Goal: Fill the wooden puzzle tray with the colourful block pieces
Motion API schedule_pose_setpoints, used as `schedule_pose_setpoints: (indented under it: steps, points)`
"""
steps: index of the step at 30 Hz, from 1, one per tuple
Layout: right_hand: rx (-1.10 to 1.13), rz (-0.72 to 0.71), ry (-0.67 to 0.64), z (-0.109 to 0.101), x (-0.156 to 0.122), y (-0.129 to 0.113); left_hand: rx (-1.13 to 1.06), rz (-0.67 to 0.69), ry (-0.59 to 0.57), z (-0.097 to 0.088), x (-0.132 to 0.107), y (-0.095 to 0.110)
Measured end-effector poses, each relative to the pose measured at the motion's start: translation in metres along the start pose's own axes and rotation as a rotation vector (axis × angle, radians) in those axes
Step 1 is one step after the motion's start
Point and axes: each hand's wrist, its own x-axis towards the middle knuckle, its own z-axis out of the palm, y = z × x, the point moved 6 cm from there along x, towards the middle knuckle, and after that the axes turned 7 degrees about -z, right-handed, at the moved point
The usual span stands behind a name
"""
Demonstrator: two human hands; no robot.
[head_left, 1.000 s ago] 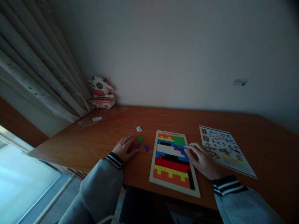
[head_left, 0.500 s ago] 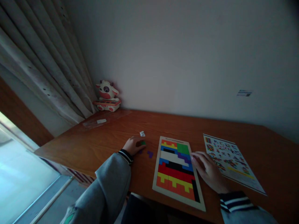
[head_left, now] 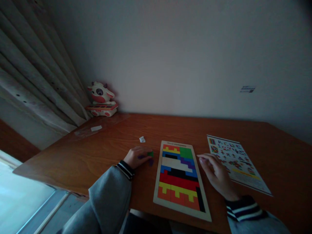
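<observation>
A wooden puzzle board [head_left: 180, 212] lies on the desk before me, packed with coloured blocks in orange, yellow, red, black, blue, white, purple and green. My left hand [head_left: 135, 157] rests on the desk just left of the board, its fingers curled with the tips on a small green piece [head_left: 151, 153]. A purple piece [head_left: 151, 162] lies on the wood just below it, and another purple bit shows under the fingers. My right hand [head_left: 215, 172] lies open by the board's right edge, fingers loosely stretched and holding nothing.
A printed pattern sheet [head_left: 235, 162] lies right of the board. A small white piece [head_left: 142, 139] sits behind my left hand. A cow toy [head_left: 101, 99] and a clear plastic bag [head_left: 94, 129] are at the back left by the curtain. The desk's left edge drops off.
My right hand has slid off the board's purple block to the desk beside the board. My left hand has closed over the loose green and purple pieces and shifted towards the board.
</observation>
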Motion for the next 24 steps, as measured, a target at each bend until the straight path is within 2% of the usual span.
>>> schedule_pose_setpoints:
  steps: [3, 7, 11, 16, 19, 24]
  points:
    - [-0.006, 0.007, -0.008, 0.001, 0.0, 0.0, -0.055, 0.071, 0.004, 0.008, 0.005, 0.022]
    - [0.002, 0.021, -0.031, 0.003, -0.001, 0.002, -0.068, 0.135, -0.093, 0.026, 0.014, 0.042]
    - [0.025, 0.033, -0.058, 0.005, -0.002, 0.002, -0.089, 0.155, -0.12, 0.038, 0.023, 0.046]
    - [0.042, 0.017, -0.065, 0.004, -0.001, -0.004, -0.093, 0.244, -0.191, 0.046, 0.027, 0.052]
    - [0.041, 0.015, -0.062, 0.002, 0.0, -0.007, -0.023, 0.296, -0.216, 0.047, 0.025, 0.055]
    - [0.043, 0.023, -0.083, 0.002, -0.002, -0.008, 0.065, 0.326, -0.19, 0.045, 0.021, 0.059]
